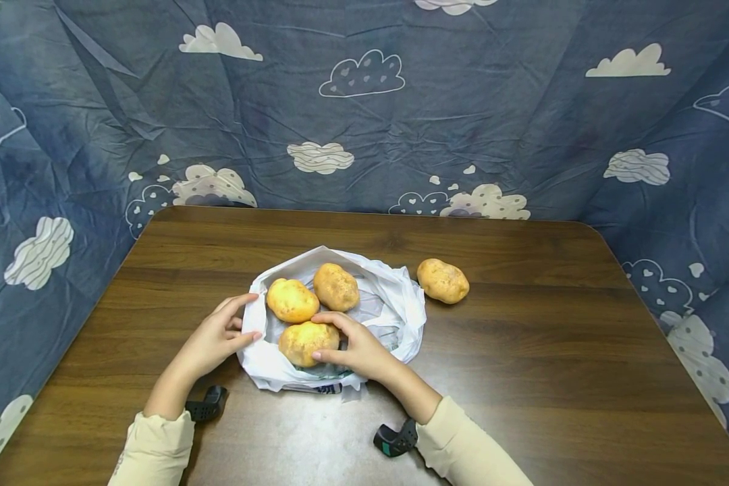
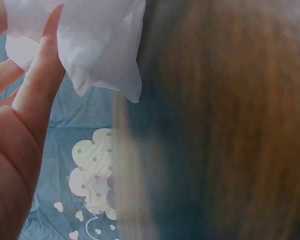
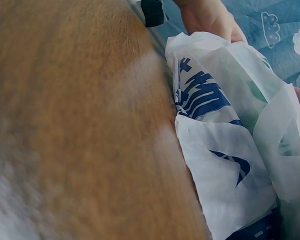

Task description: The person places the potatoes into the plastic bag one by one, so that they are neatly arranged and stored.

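A white plastic bag (image 1: 410, 307) with blue print lies spread on the table, its mouth facing up. Inside it are two potatoes side by side, a yellow potato (image 1: 292, 300) and a browner potato (image 1: 337, 287). My right hand (image 1: 361, 347) reaches into the bag and grips a third potato (image 1: 304, 343) between thumb and fingers. At the bag's left rim, my left hand (image 1: 215, 337) holds the plastic by thumb and fingers. The left wrist view shows that thumb against the bag (image 2: 100, 45). Printed plastic of the bag (image 3: 215, 150) fills the right wrist view's right side.
Another potato (image 1: 443, 281) sits on the wooden table (image 1: 553, 337), just right of the bag. Black straps are on both wrists, the left strap (image 1: 208, 405) and the right strap (image 1: 396, 439). Behind the table hangs a blue cloth (image 1: 492, 115) with cloud prints.
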`<control>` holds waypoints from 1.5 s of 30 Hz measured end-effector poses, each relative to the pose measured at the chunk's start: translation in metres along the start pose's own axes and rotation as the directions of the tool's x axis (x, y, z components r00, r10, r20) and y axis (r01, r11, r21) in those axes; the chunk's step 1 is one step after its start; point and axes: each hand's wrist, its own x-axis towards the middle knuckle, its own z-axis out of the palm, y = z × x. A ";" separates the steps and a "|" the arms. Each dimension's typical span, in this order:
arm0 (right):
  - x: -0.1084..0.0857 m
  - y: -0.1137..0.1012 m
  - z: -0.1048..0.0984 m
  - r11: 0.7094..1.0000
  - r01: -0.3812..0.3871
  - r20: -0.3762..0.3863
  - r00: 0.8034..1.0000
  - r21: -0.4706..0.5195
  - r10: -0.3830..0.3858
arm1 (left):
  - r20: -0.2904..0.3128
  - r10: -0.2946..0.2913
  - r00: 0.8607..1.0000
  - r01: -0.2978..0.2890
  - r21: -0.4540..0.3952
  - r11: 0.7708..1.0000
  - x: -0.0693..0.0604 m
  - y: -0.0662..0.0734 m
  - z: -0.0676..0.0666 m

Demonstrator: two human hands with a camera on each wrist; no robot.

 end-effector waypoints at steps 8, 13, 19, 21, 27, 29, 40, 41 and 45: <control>-0.003 -0.033 -0.005 0.999 0.042 0.005 0.999 -0.003 -0.042 | -0.005 0.050 0.999 -0.050 -0.005 0.999 0.000 -0.003 0.000; -0.003 -0.036 -0.007 0.996 0.083 -0.013 0.996 0.021 -0.083 | -0.016 0.081 0.997 -0.082 -0.017 0.997 0.000 -0.005 0.001; -0.003 -0.033 -0.012 0.993 0.121 -0.042 0.992 0.005 -0.120 | 0.007 -0.002 1.000 0.002 -0.010 1.000 0.000 0.003 -0.001; -0.003 -0.036 -0.014 0.994 0.112 -0.051 0.992 -0.008 -0.113 | 0.011 -0.016 1.000 0.016 -0.007 1.000 0.000 0.003 -0.001; -0.005 -0.046 -0.021 0.991 0.132 -0.102 0.986 -0.036 -0.135 | 0.010 -0.012 1.000 0.012 -0.002 1.000 0.001 -0.002 -0.002; -0.005 -0.047 -0.025 0.987 0.156 -0.127 0.979 -0.040 -0.160 | 0.009 -0.011 1.000 0.011 0.003 1.000 0.001 -0.002 -0.002; -0.005 -0.047 -0.054 0.975 0.219 -0.274 0.936 -0.039 -0.221 | 0.005 -0.003 1.000 0.003 0.014 1.000 0.001 -0.003 -0.001; -0.006 -0.047 -0.057 0.976 0.215 -0.288 0.932 -0.043 -0.218 | 0.005 -0.004 1.000 0.003 0.015 1.000 0.001 -0.003 -0.001; -0.007 -0.045 -0.067 0.973 0.218 -0.333 0.914 -0.079 -0.232 | 0.004 -0.001 1.000 0.001 0.013 1.000 0.001 -0.002 -0.001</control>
